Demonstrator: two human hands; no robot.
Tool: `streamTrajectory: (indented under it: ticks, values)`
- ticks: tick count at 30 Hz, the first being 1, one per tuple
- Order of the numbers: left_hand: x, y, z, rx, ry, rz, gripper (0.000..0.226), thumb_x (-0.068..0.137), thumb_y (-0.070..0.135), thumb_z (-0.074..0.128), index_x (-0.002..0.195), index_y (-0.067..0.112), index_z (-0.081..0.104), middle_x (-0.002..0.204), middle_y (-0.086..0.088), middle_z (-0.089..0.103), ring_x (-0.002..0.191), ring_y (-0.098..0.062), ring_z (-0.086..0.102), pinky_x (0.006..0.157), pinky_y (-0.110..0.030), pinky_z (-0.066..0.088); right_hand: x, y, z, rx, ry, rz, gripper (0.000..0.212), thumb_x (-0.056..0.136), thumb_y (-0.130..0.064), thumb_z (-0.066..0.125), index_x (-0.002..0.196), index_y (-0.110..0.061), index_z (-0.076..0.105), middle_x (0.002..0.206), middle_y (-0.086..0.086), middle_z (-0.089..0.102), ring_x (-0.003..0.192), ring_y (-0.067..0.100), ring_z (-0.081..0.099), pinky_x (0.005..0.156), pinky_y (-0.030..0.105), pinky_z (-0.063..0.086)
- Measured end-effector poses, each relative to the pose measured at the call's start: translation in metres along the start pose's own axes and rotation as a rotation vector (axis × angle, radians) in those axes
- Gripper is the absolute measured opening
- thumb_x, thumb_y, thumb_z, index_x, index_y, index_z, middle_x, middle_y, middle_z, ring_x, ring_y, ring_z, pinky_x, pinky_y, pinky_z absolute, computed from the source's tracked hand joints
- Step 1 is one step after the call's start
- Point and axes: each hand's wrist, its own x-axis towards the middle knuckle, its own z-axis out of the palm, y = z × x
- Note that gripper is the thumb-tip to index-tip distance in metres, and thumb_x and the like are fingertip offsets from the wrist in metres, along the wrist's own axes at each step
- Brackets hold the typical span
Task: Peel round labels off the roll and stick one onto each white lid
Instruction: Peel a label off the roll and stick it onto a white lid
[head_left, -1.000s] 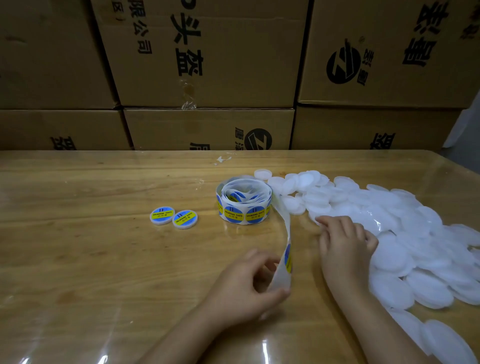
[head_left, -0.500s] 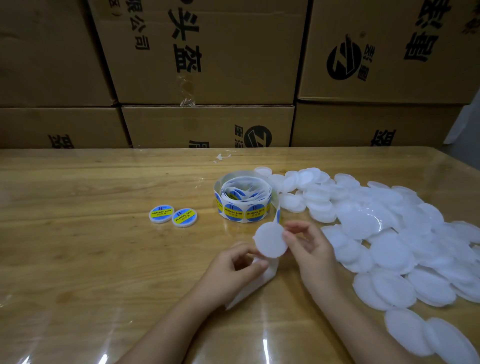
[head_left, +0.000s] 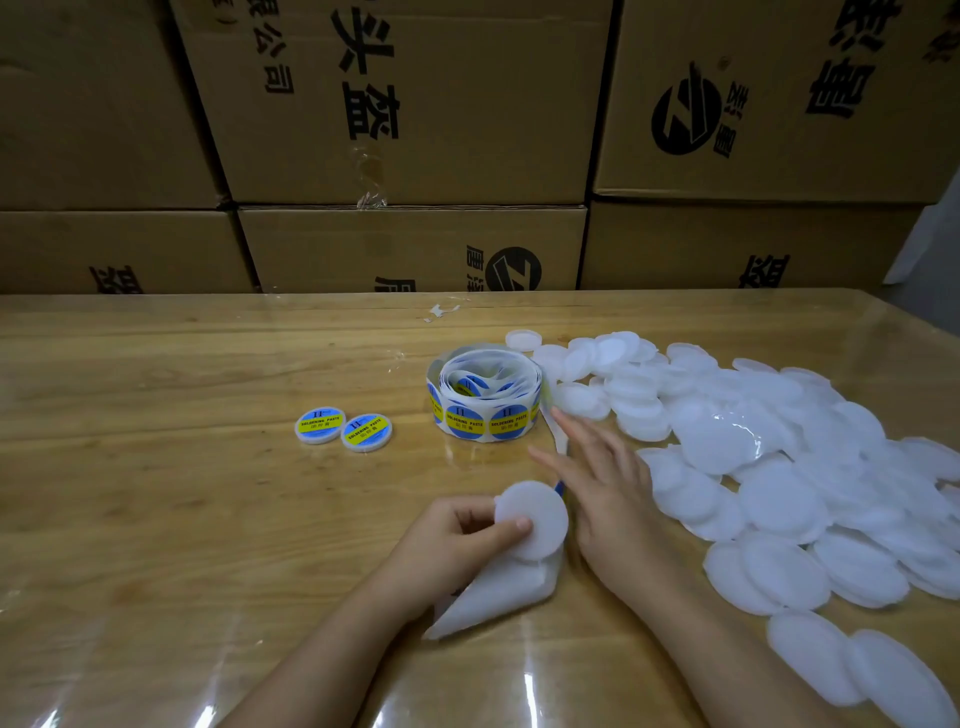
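Observation:
My left hand (head_left: 457, 540) pinches a bare white lid (head_left: 535, 517) by its left edge, thumb on top, just above the table. Under it lies the loose white backing strip (head_left: 498, 592) that trails from the label roll (head_left: 485, 397), a coil of blue and yellow round labels standing at the table's middle. My right hand (head_left: 602, 488) hovers flat with straight fingers between the lid and the roll, over the strip, holding nothing. A large heap of bare white lids (head_left: 769, 457) covers the right side. Two labelled lids (head_left: 343, 428) lie to the left of the roll.
The wooden table (head_left: 156, 519) has a glossy clear cover. Stacked cardboard boxes (head_left: 415, 130) form a wall along its far edge. A scrap of torn paper (head_left: 441, 310) lies near the back.
The white lid passed from my right hand into my left hand and sank towards the table. My right hand let go, opened flat and moved up towards the roll.

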Motion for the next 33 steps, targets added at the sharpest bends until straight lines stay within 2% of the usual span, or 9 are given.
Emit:
streamTrajectory:
  ticks: [2, 9, 12, 14, 17, 20, 24, 29, 33]
  values:
    - [-0.001, 0.001, -0.004, 0.016, -0.031, -0.019, 0.033, 0.076, 0.043, 0.067, 0.083, 0.011, 0.074, 0.078, 0.001, 0.067, 0.072, -0.008, 0.056, 0.066, -0.023, 0.041, -0.002, 0.001, 0.001, 0.007, -0.012, 0.031, 0.051, 0.07, 0.012, 0.054, 0.106, -0.021, 0.069, 0.148, -0.012, 0.027, 0.132, 0.022, 0.029, 0.1, 0.043, 0.026]
    - [-0.004, 0.013, -0.036, 0.111, -0.159, -0.092, 0.022, 0.073, 0.039, 0.074, 0.078, 0.018, 0.076, 0.078, 0.005, 0.071, 0.075, -0.005, 0.06, 0.068, -0.019, 0.046, 0.003, -0.001, -0.003, 0.013, 0.168, 0.103, 0.02, 0.061, 0.004, 0.045, 0.069, -0.006, 0.061, 0.124, 0.009, 0.061, 0.111, 0.039, 0.055, 0.083, 0.05, 0.044]
    - [-0.003, 0.016, -0.05, 0.294, -0.098, -0.089, 0.012, 0.08, 0.033, 0.074, 0.072, 0.024, 0.074, 0.071, 0.012, 0.066, 0.069, 0.0, 0.056, 0.064, -0.016, 0.043, 0.001, -0.002, -0.004, -0.056, 0.18, 0.044, 0.014, 0.06, 0.0, 0.048, 0.065, -0.01, 0.057, 0.112, -0.001, 0.066, 0.112, 0.032, 0.056, 0.094, 0.053, 0.036]
    - [-0.001, 0.018, -0.055, 0.439, -0.075, -0.054, 0.022, 0.083, 0.027, 0.071, 0.062, 0.026, 0.068, 0.06, 0.014, 0.055, 0.059, 0.001, 0.046, 0.057, -0.016, 0.037, -0.002, -0.002, -0.004, -0.095, 0.171, 0.013, 0.011, 0.063, -0.005, 0.05, 0.066, -0.014, 0.055, 0.1, -0.008, 0.066, 0.113, 0.026, 0.055, 0.105, 0.058, 0.025]
    - [0.002, 0.02, -0.058, 0.638, -0.061, 0.029, 0.029, 0.084, 0.029, 0.069, 0.061, 0.016, 0.058, 0.058, 0.007, 0.043, 0.056, -0.005, 0.035, 0.055, -0.024, 0.029, -0.005, -0.004, -0.006, -0.106, 0.15, -0.051, 0.01, 0.074, -0.019, 0.047, 0.071, -0.018, 0.057, 0.082, -0.015, 0.061, 0.111, 0.019, 0.054, 0.11, 0.059, 0.015]
    - [0.002, 0.021, -0.061, 0.765, -0.035, 0.049, 0.033, 0.086, 0.034, 0.066, 0.06, 0.021, 0.05, 0.059, 0.008, 0.044, 0.059, -0.009, 0.037, 0.059, -0.032, 0.034, -0.005, -0.006, -0.007, -0.135, 0.127, -0.106, 0.02, 0.08, -0.032, 0.048, 0.069, -0.019, 0.059, 0.072, -0.014, 0.057, 0.104, 0.017, 0.058, 0.11, 0.059, 0.016]
    - [0.0, 0.028, -0.052, 0.905, 0.203, 0.216, 0.029, 0.092, 0.04, 0.054, 0.073, 0.018, 0.055, 0.07, 0.009, 0.053, 0.07, -0.013, 0.051, 0.07, -0.041, 0.045, -0.004, -0.007, -0.005, -0.189, 0.135, -0.148, 0.024, 0.082, -0.034, 0.051, 0.067, -0.018, 0.061, 0.067, -0.012, 0.058, 0.083, 0.017, 0.061, 0.106, 0.056, 0.024]
    - [0.001, 0.034, -0.028, 1.533, 0.703, 0.614, 0.025, 0.087, 0.036, 0.054, 0.069, 0.019, 0.061, 0.076, 0.003, 0.063, 0.075, -0.026, 0.061, 0.07, -0.04, 0.034, -0.005, -0.01, -0.003, -0.205, 0.198, -0.211, 0.021, 0.084, -0.031, 0.054, 0.068, -0.018, 0.06, 0.065, -0.012, 0.055, 0.07, 0.017, 0.056, 0.094, 0.039, 0.031]
    - [0.003, 0.032, -0.011, 1.652, 0.796, 0.65, 0.018, 0.086, 0.026, 0.061, 0.068, 0.022, 0.055, 0.074, 0.004, 0.061, 0.075, -0.024, 0.06, 0.075, -0.037, 0.032, -0.006, -0.014, -0.005, -0.23, 0.236, -0.277, 0.019, 0.084, -0.029, 0.056, 0.068, -0.019, 0.061, 0.065, -0.011, 0.057, 0.066, 0.018, 0.053, 0.079, 0.035, 0.033]
